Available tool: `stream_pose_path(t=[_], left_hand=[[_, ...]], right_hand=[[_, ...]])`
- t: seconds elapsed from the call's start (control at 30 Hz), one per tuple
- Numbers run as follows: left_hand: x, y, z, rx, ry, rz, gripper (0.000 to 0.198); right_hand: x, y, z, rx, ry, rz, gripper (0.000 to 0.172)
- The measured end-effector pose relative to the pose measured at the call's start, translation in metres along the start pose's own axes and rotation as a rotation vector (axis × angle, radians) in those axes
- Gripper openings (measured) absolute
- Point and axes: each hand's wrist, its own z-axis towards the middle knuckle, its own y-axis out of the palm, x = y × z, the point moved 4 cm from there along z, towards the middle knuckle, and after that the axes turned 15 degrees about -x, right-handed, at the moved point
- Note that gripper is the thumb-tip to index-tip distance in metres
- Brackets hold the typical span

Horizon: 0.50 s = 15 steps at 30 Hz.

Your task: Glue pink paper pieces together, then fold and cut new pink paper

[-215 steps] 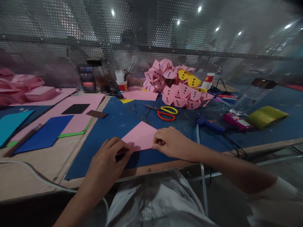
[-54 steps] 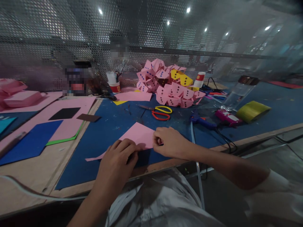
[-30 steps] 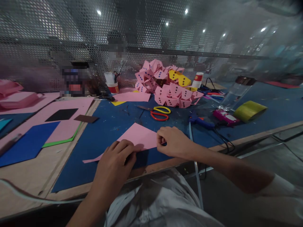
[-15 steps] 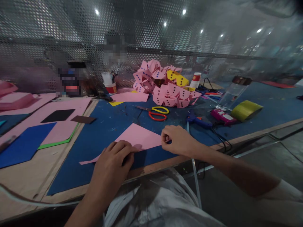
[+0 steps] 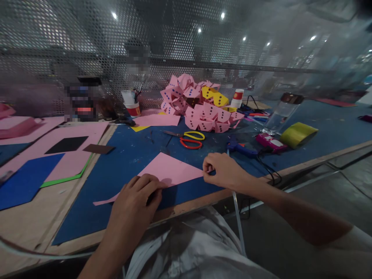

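Note:
A folded pink paper sheet (image 5: pixel 167 170) lies on the blue mat (image 5: pixel 128 155) near the front edge of the table. My left hand (image 5: pixel 135 197) rests on the sheet's near left part, fingers curled and pressing it down. My right hand (image 5: pixel 222 170) is closed in a pinch at the sheet's right corner. A thin pink strip (image 5: pixel 103 201) pokes out to the left of my left hand.
Red and yellow scissors (image 5: pixel 188 138) lie behind the sheet. A pile of pink and yellow dotted paper pieces (image 5: pixel 200 102) sits at the back. A blue glue gun (image 5: pixel 241 147), a yellow roll (image 5: pixel 298 133) and a clear jar (image 5: pixel 280 112) are to the right. Coloured sheets (image 5: pixel 55 162) lie to the left.
My right hand has slid to the right along the sheet's near edge to its right corner. My left hand has stayed pressing on the left part. A pink strip now shows at the left.

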Motion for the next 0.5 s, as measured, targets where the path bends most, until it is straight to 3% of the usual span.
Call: stream_pose_path(t=[0.5], left_hand=[[0.0, -0.002, 0.0, 0.029, 0.049, -0.005, 0.023]], right_hand=[[0.023, -0.001, -0.006, 0.031, -0.004, -0.002, 0.007]])
